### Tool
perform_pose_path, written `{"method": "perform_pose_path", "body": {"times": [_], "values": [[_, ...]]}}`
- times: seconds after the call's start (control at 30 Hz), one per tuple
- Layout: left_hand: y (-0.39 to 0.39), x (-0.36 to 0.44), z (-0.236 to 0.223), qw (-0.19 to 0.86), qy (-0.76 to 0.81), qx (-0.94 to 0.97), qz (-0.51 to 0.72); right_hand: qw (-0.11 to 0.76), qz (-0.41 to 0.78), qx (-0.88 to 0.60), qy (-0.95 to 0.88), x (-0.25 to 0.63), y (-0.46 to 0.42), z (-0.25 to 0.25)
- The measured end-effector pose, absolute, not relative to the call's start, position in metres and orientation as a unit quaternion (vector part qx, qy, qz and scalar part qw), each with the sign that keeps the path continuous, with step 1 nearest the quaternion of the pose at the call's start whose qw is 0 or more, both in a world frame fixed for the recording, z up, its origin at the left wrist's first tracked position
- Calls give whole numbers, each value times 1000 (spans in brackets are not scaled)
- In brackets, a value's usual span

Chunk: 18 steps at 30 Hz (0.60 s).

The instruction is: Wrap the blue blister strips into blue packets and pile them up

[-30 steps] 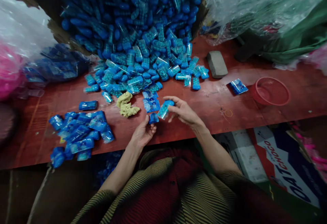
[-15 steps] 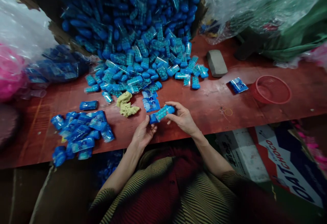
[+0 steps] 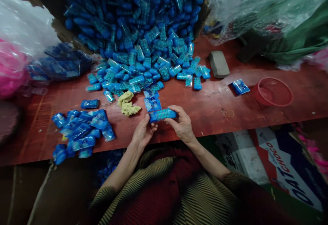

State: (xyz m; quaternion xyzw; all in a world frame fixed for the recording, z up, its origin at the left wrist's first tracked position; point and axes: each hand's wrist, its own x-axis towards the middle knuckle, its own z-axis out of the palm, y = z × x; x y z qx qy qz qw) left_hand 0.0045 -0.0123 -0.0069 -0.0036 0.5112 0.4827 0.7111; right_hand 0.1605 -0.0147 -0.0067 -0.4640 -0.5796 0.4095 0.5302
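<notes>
Between my hands lies a small clear bottle (image 3: 165, 114) filled with light-blue balls, its blue cap to the right. My right hand (image 3: 183, 126) grips the cap end between thumb and fingers. My left hand (image 3: 143, 131) pinches a blue printed sleeve (image 3: 153, 116) at the bottle's other end; how far the sleeve covers it I cannot tell. Just behind sit flat blue printed sleeves (image 3: 152, 102). Left of them is a crumpled yellow-green lump (image 3: 128, 107). Several bottles in printed blue sleeves (image 3: 82, 129) are heaped at the table's front left.
A large heap of unsleeved bottles (image 3: 143, 66) spills from a torn carton onto the red table (image 3: 200, 115). To the right are a grey block (image 3: 219, 64), a blue printed stack (image 3: 240, 87), a rubber band (image 3: 229, 114) and a red basket (image 3: 273, 92). Plastic bags flank both sides.
The bottle has turned from a slant to nearly level, and my right hand has dropped slightly with it. My left hand keeps its pinch on the sleeve. The view has shifted a little.
</notes>
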Motion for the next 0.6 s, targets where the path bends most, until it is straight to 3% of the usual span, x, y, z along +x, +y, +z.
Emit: {"method": "perform_pose_path", "body": {"times": [0.6], "values": [[-9,2,-2,708,514,31,484,561,242,-418,-672,155,-18,-1]]}}
